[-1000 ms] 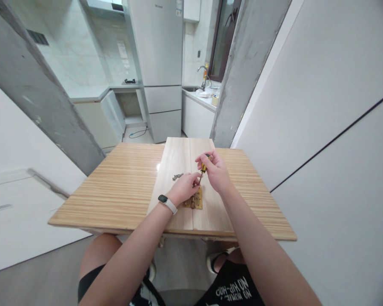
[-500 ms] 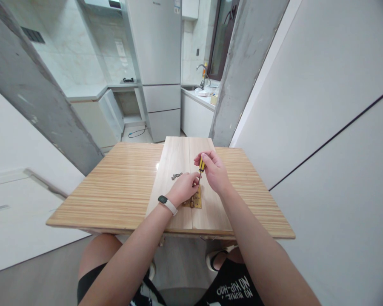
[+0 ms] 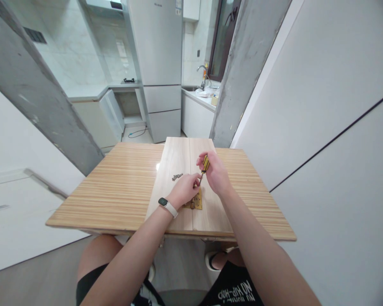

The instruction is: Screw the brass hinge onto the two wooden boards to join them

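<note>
Since the earlier frame the screwdriver (image 3: 204, 164) is tilting further over as the right hand (image 3: 215, 172), closed around its handle, is turning it. The left hand (image 3: 185, 188) is pinching at the tip, just beside the brass hinge (image 3: 196, 202). Loose screws (image 3: 177, 176) are lying on the worktop (image 3: 124, 187) left of both hands.

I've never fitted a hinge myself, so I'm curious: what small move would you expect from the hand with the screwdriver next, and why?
Probably a twist of the screwdriver to drive a screw. The right hand grips its yellow handle, the tip angles down to the brass hinge that spans the seam of the two boards, and the left hand steadies things at the tip. Spare screws lie beside it.
</note>
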Tool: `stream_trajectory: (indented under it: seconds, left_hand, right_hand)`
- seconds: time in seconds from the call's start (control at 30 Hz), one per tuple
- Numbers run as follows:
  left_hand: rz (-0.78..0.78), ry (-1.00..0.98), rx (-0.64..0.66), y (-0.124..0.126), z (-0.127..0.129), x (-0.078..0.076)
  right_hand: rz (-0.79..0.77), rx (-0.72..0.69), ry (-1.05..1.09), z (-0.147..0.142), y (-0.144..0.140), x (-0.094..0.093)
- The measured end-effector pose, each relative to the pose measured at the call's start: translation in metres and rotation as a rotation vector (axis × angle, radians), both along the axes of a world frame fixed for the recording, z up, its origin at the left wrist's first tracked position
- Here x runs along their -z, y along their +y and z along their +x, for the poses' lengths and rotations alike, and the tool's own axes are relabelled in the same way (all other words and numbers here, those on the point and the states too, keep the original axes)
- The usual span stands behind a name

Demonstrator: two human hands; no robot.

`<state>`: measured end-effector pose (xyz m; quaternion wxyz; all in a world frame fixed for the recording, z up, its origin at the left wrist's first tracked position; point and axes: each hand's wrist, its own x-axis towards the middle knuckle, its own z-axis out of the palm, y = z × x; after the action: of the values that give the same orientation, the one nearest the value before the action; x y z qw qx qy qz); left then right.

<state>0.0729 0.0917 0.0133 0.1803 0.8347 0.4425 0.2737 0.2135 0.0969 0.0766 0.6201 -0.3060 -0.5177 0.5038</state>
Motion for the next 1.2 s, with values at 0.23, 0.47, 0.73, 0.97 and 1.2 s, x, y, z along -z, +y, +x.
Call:
stream_trajectory:
  seconds: [0.23, 0.47, 0.73, 0.97, 1.2]
  left_hand:
    - [0.008, 0.020, -0.017, -0.001, 0.000, -0.002]
    - [-0.031, 0.006, 0.014, 0.003, -0.002, -0.002]
    - [-0.037, 0.002, 0.047, 0.008, -0.004, -0.004]
    - [-0.044, -0.017, 0.069, 0.010, -0.005, -0.004]
    - [-0.009, 0.012, 0.044, 0.009, -0.006, -0.002]
  right_hand:
    - [0.007, 0.016, -0.005, 0.001, -0.003, 0.000]
    - [-0.020, 0.019, 0.004, 0.003, -0.002, 0.001]
    - [-0.042, -0.022, -0.004, -0.003, -0.001, -0.003]
    - [-0.012, -0.075, -0.115, -0.001, -0.002, -0.006]
    - [0.068, 0.043, -0.111, -0.003, -0.002, 0.002]
